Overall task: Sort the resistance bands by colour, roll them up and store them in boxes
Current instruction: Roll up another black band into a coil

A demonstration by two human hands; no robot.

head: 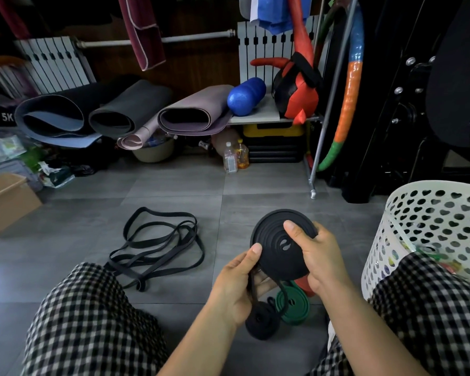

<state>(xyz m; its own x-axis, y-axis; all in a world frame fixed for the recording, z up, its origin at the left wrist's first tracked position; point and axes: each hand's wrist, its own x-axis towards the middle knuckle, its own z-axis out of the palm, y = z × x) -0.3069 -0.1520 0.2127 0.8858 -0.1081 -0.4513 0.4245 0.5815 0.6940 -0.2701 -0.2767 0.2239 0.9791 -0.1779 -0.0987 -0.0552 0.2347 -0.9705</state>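
One black roll [274,240] is gripped by your right hand [319,257], left hand [238,286] pinching its tail; loose black bands [158,248] left, white basket [432,221] right, green roll [295,303] nearer.

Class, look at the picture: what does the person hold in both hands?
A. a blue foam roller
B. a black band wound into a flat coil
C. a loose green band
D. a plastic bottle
B: the left hand and the right hand both grip the coiled black band, thumbs on its face; the green coiled band lies on the floor below.
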